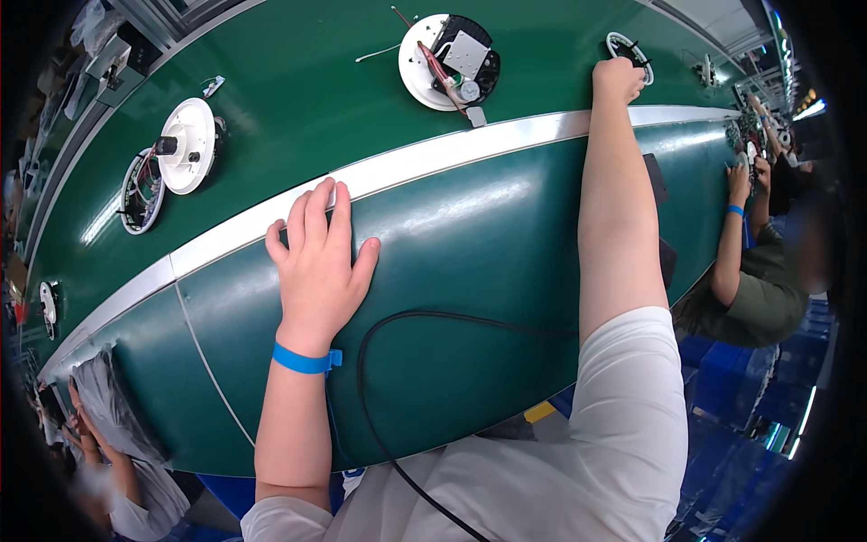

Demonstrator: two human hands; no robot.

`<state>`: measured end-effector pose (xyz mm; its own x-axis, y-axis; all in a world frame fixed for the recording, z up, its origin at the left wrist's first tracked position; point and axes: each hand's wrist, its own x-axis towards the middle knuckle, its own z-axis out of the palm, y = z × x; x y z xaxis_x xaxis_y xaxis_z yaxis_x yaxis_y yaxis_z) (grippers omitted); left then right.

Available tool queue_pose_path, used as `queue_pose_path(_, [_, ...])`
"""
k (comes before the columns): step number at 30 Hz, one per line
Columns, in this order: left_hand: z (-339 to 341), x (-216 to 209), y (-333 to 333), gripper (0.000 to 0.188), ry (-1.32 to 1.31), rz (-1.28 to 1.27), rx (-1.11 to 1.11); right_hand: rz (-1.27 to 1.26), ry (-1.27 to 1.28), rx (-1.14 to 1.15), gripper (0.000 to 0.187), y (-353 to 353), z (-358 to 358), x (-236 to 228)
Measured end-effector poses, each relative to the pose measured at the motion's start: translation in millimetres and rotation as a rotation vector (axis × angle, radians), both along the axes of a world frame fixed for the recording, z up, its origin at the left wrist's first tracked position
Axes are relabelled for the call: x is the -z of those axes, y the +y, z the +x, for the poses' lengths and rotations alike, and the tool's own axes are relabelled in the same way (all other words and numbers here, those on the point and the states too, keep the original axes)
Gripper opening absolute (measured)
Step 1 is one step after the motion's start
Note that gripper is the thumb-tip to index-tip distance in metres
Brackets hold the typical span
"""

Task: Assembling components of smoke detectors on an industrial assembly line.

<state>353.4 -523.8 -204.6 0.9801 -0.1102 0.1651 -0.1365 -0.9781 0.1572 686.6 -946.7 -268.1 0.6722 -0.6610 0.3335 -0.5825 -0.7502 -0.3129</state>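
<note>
Right hand (619, 83), fingers curled at the near edge of a white-rimmed round part (647, 63) on the green conveyor-like surface (542, 54); whether they grip cannot be told. Part probably light and stiff, its innards fragile: best taken by the rim. Left hand (316, 248) spread, unladen, reaching the metal strip (452, 155) beyond the glossy bench (479, 262); 2 co-workers (759, 303) flank it

Round white-rimmed part (632, 52), dark inside, at the right hand (620, 81)

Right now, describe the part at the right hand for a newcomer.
On the green surface beyond the silver strip, go right past the top-centre white disc. Find a white-rimmed ring, set apart by the right hand partly covering it.
</note>
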Motion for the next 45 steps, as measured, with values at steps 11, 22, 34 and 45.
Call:
queue_pose_path(11, [9,5,-13,0.069,-0.053,-0.173,-0.082,-0.095,-0.216,-0.271,0.031,15,-2,7])
queue_pose_path(22, [21,8,-39,0.048,-0.088,-0.355,-0.07,-0.381,-0.294,-0.626,0.023,-3,0,16])
queue_pose_path(34, [28,18,-58,0.049,-0.13,-0.388,-0.082,-0.189,-0.58,-0.864,0.013,27,-53,8])
queue_pose_path(45, [39,11,-87,0.033,-0.394,-0.589,0.198,0.051,-0.643,-1.081,0.008,63,-215,-23])
